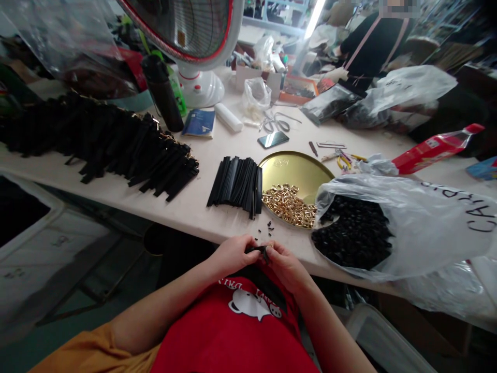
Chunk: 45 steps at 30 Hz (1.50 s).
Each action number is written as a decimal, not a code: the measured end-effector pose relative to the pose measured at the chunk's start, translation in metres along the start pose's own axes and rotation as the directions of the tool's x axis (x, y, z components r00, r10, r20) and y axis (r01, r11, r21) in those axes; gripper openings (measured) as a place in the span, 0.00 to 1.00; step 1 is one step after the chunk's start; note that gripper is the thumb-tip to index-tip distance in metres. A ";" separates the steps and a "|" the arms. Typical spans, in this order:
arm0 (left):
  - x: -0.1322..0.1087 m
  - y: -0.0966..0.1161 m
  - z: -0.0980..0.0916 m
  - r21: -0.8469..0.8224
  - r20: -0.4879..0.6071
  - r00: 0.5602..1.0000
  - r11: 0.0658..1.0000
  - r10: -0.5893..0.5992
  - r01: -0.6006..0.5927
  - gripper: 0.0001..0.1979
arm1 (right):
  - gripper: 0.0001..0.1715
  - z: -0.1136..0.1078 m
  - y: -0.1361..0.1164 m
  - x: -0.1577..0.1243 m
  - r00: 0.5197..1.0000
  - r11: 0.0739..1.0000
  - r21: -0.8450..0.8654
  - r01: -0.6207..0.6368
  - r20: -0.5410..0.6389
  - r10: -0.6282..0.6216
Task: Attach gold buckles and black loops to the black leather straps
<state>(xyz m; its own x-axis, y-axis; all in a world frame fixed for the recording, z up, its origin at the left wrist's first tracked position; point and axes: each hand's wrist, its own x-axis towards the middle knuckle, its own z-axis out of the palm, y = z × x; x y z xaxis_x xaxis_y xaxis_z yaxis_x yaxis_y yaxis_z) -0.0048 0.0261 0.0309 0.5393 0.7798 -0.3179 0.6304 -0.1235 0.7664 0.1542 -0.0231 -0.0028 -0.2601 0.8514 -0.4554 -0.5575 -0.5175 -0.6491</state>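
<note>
At the table's front edge, close to my body, both hands meet over a short black strap [255,249]. My left hand [235,253] is closed on one end of the strap. Opposite it, my right hand [286,265] pinches the other end, where a small gold glint shows; fingers hide most of this part. Just beyond the hands lies a neat bundle of black straps [237,184]. Beside the bundle, a round gold tray [298,168] holds a heap of gold buckles [289,202]. A plastic bag of small black pieces [355,233] lies open to the right.
A long pile of black straps with gold buckles [116,145] covers the table's left side. Farther back are a fan [200,88], a black bottle [161,93], a phone [273,139], scissors [276,123] and pliers [344,161]. A red bottle [430,150] lies at right. Another person stands behind.
</note>
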 end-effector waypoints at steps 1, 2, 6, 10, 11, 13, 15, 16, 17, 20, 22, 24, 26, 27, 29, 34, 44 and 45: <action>-0.002 0.001 -0.002 0.009 0.011 1.000 1.000 -0.002 0.002 0.10 | 0.12 0.000 0.000 -0.001 0.999 0.999 -0.032 0.024 -0.029 -0.025; -0.004 0.001 -0.003 0.011 0.018 1.000 1.000 -0.001 0.001 0.10 | 0.13 0.001 0.000 -0.001 0.997 0.996 -0.073 0.051 -0.062 -0.055; -0.010 0.003 -0.006 -0.007 0.041 0.999 1.000 -0.012 0.012 0.09 | 0.15 0.005 0.003 -0.002 0.970 0.964 -0.223 0.143 -0.162 -0.181; -0.007 0.001 -0.003 -0.101 0.100 0.993 0.992 -0.069 0.079 0.11 | 0.16 0.007 0.003 -0.001 0.964 0.958 -0.247 0.148 -0.179 -0.195; -0.005 0.000 -0.002 -0.158 0.144 0.987 0.983 -0.071 0.094 0.13 | 0.17 0.007 0.003 -0.001 0.964 0.957 -0.253 0.144 -0.181 -0.193; -0.002 -0.001 0.000 -0.261 0.237 0.970 0.958 -0.056 0.119 0.15 | 0.17 0.006 0.001 -0.001 0.964 0.954 -0.266 0.137 -0.186 -0.190; -0.001 -0.001 -0.001 -0.293 0.290 0.955 0.946 -0.053 0.141 0.14 | 0.17 0.006 0.000 -0.002 0.966 0.954 -0.271 0.126 -0.185 -0.180; -0.001 -0.001 -0.003 -0.281 0.292 0.954 0.948 -0.061 0.146 0.14 | 0.18 0.006 0.000 -0.002 0.967 0.955 -0.271 0.123 -0.184 -0.177; -0.002 0.000 -0.004 -0.258 0.284 0.956 0.955 -0.070 0.147 0.13 | 0.18 0.006 0.000 -0.002 0.967 0.955 -0.270 0.121 -0.185 -0.175; -0.006 -0.001 -0.010 -0.187 0.261 0.961 0.971 -0.097 0.148 0.12 | 0.18 0.004 0.001 -0.001 0.963 0.952 -0.284 0.111 -0.205 -0.174; -0.007 -0.003 -0.012 -0.177 0.265 0.957 0.970 -0.118 0.168 0.11 | 0.18 0.002 0.001 0.000 0.956 0.943 -0.313 0.118 -0.221 -0.193; -0.008 -0.007 -0.012 -0.214 0.286 0.950 0.957 -0.128 0.194 0.11 | 0.19 0.000 -0.001 0.002 0.950 0.928 -0.349 0.128 -0.226 -0.216; -0.007 -0.009 -0.011 -0.311 0.327 0.939 0.926 -0.105 0.212 0.11 | 0.20 -0.001 -0.004 0.002 0.948 0.915 -0.388 0.110 -0.235 -0.214; -0.006 -0.009 -0.010 -0.372 0.349 0.933 0.901 -0.089 0.225 0.11 | 0.21 -0.001 -0.005 0.002 0.948 0.913 -0.398 0.095 -0.243 -0.205; -0.005 -0.008 -0.009 -0.468 0.382 0.921 0.844 -0.073 0.261 0.10 | 0.20 0.001 -0.007 0.000 0.947 0.911 -0.404 0.087 -0.249 -0.201; -0.003 -0.004 -0.003 -0.475 0.405 0.907 0.821 -0.116 0.317 0.08 | 0.17 0.001 0.000 -0.003 0.966 0.861 -0.505 0.054 -0.192 -0.173; -0.002 -0.011 0.009 -0.472 0.358 0.922 0.825 -0.144 0.312 0.11 | 0.14 -0.004 0.018 -0.004 0.922 0.776 -0.620 0.115 -0.225 -0.316; -0.002 -0.011 0.006 -0.448 0.371 0.916 0.834 -0.155 0.323 0.11 | 0.13 -0.004 0.019 -0.004 0.912 0.767 -0.630 0.125 -0.231 -0.338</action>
<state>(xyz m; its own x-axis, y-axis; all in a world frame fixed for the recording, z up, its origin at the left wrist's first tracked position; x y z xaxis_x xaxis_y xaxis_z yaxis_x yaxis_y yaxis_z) -0.0093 0.0217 0.0196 0.6030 0.5055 -0.6171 0.4495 0.4238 0.7863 0.1475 -0.0367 -0.0159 0.1333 0.9322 -0.3365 0.0363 -0.3439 -0.9383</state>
